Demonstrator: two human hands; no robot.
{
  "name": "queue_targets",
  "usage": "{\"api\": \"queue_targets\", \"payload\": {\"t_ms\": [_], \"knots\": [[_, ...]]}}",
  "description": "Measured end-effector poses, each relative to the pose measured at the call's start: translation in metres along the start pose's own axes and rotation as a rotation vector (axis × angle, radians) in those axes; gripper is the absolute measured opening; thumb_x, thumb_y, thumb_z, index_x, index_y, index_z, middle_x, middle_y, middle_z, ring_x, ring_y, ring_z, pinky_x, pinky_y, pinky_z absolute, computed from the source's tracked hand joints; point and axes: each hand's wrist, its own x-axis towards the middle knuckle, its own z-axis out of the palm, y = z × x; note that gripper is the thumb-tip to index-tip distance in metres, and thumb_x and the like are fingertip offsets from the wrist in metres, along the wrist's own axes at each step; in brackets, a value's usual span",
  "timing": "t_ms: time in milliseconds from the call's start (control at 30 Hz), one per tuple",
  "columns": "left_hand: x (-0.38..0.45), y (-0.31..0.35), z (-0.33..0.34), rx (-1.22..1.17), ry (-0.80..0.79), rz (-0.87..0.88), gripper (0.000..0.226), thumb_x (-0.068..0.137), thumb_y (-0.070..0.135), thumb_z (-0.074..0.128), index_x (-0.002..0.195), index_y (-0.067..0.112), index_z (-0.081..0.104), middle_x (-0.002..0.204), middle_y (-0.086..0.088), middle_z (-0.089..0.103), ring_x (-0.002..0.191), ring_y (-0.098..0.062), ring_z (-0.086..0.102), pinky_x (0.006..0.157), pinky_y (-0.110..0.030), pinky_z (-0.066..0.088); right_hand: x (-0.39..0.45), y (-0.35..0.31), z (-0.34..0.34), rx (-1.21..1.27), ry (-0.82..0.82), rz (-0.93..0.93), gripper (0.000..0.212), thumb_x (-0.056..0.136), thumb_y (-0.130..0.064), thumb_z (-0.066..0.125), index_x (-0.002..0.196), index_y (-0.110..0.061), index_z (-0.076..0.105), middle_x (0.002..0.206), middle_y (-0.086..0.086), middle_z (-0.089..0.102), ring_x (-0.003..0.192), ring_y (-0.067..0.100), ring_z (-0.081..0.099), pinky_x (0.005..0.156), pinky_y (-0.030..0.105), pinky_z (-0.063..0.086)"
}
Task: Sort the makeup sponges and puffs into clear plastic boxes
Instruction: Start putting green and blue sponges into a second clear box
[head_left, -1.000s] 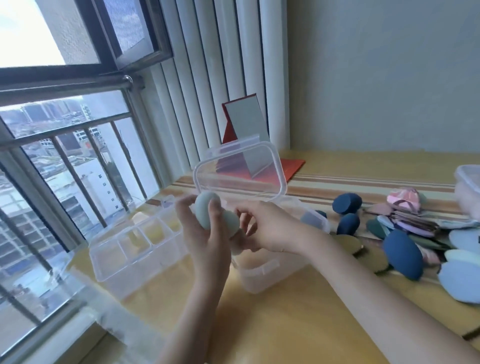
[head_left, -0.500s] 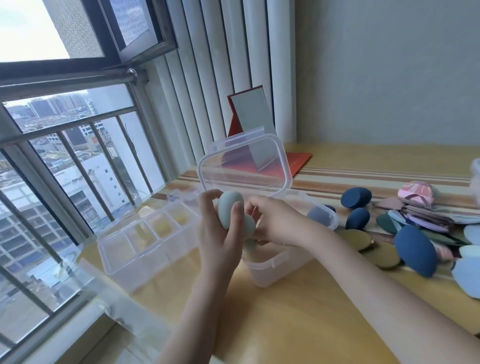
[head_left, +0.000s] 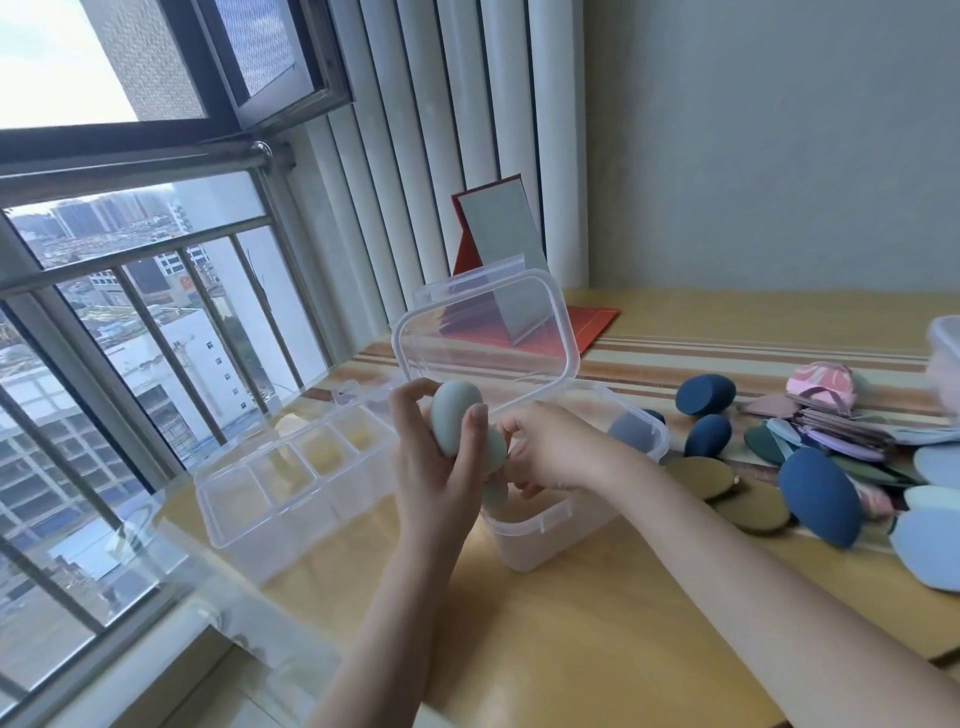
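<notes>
At frame centre my left hand grips a smooth, pale-green egg-shaped sponge above the clear plastic box, my right hand curled beside it, its grasp hidden.

Your left hand covered the lower part of the pale green sponge, and a second sponge behind it showed only as a sliver. Your right hand hid its own fingertips, so what they held could not be told. The open clear box blurred its contents. At the right edge, a light blue puff and another clear container were cut off. The flat puffs overlapped too closely to count.
</notes>
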Motion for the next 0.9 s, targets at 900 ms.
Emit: {"api": "queue_targets", "payload": {"t_ms": [900], "knots": [[0.003,-0.013,-0.008,0.149,-0.257,0.004,0.016,0.087,0.056,0.036,0.086,0.041,0.039,0.066,0.014,0.054,0.066,-0.015,0.052,0.06,-0.032,0.039,-0.015,-0.008,-0.021,0.196,-0.083,0.11,0.013,0.088,-0.005,0.064,0.099,-0.011,0.064,0.083,0.012,0.073,0.083,0.023,0.073,0.081,0.035,0.06]]}}
